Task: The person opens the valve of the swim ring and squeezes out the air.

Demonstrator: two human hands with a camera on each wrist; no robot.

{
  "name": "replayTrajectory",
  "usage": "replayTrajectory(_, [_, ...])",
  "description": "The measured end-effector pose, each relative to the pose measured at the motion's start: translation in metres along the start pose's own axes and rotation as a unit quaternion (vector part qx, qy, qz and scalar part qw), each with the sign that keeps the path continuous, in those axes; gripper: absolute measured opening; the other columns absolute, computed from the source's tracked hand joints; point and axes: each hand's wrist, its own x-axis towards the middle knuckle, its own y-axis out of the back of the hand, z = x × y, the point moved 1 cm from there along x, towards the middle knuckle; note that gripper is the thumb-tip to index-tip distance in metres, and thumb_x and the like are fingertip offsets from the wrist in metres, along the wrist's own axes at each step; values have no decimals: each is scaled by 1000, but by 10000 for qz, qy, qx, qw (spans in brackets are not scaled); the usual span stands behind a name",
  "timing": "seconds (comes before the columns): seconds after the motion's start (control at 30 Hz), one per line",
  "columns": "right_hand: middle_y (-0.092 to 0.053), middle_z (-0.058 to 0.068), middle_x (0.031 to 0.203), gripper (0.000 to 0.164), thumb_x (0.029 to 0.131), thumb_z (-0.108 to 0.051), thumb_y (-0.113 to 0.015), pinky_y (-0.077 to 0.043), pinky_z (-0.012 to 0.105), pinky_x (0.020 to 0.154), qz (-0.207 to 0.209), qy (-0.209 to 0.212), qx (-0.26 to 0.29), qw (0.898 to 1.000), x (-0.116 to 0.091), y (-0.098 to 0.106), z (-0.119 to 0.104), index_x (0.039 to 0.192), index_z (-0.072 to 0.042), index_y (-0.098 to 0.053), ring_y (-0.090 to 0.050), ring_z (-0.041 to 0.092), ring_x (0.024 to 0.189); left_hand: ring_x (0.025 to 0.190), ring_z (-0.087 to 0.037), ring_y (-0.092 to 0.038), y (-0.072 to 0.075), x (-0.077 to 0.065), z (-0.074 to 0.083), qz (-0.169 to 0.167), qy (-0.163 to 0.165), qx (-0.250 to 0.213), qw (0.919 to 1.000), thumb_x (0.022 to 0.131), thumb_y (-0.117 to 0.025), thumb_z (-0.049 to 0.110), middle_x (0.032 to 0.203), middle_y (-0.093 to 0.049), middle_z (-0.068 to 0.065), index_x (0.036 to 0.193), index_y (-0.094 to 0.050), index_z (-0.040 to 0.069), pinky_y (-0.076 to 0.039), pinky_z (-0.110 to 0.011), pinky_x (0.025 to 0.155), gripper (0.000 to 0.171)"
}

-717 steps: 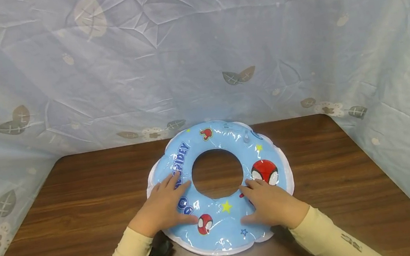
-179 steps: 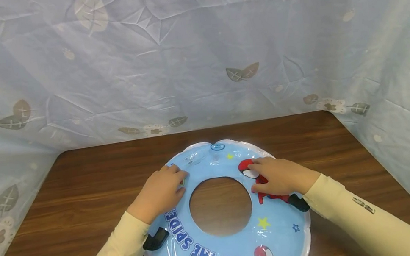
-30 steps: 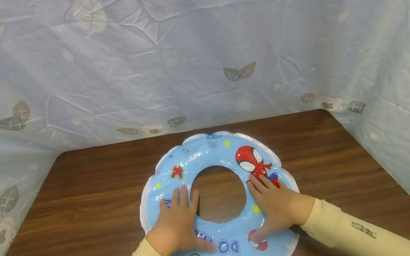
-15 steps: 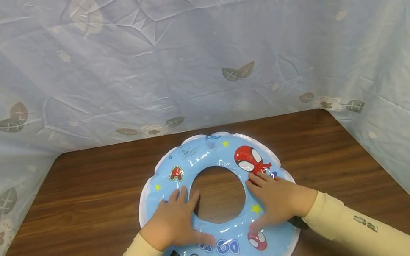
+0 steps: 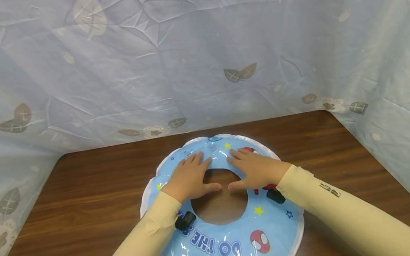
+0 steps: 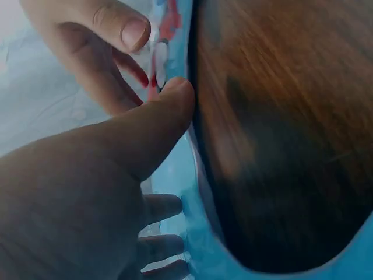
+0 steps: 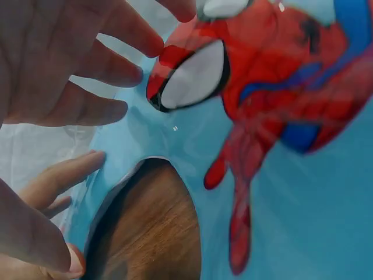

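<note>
A light blue inflatable swim ring with a white scalloped edge lies flat on the table, printed with red cartoon spider figures, stars and lettering. My left hand rests on its far left part, fingers spread toward the back edge and thumb over the central hole. Opposite it, my right hand touches the far right part, covering some of the printed figure. The two thumbs point at each other across the hole. In the left wrist view, the left fingertips lie straight on the blue vinyl.
The dark wood table extends to both sides of the ring. A pale blue patterned curtain hangs behind and beside it. Small black devices sit at both wrists, over the ring. Cream sleeves cover the arms.
Both hands have moved from the near sides of the ring to its far part and closer together. The ring has stayed nearly in place; since much earlier it has turned and sits nearer.
</note>
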Motion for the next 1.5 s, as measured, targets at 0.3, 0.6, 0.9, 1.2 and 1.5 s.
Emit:
replayTrajectory(0.3, [-23,18,170,94,93,-63,-65,-24,60,122,-499,-477,38,9976,14,-4,-3,161,-6,-34,-20,40,157,152,-41,-31,-8,7,-2,-369,175,-76,9991,91,-63,70,165,-33,-20,158,-44,12,-29,-59,121,90])
replayTrajectory(0.6, [-32,18,167,92,93,-62,-66,-31,56,121,-279,-302,161,9990,1,-3,6,160,-5,-37,-31,38,153,151,-44,-31,1,-11,-7,-324,122,-360,9988,92,-67,64,163,-35,-23,157,-43,9,-27,-58,122,89])
replayTrajectory(0.9, [-43,22,159,89,86,-51,-80,-36,62,115,460,21,-365,9983,-63,-12,-1,154,-3,-47,-38,46,148,149,-44,-35,8,-71,-13,-141,50,-288,9995,85,-79,58,158,-43,-24,147,-56,5,-30,-65,118,85])
replayTrajectory(1.2, [-38,24,161,92,86,-55,-77,-28,66,118,65,-147,-30,9999,-77,-24,-9,153,-1,-46,-33,47,150,151,-47,-29,-1,-94,-13,-211,-90,-674,9975,74,-78,74,162,-36,-26,152,-49,2,-22,-70,119,110])
replayTrajectory(1.5, [-40,23,161,90,86,-57,-76,-33,63,117,27,-177,60,9998,-74,-24,-5,152,-3,-49,-36,46,148,153,-46,-27,-6,-96,-16,-191,-138,-768,9968,77,-76,74,164,-32,-25,155,-46,4,-22,-68,120,109])
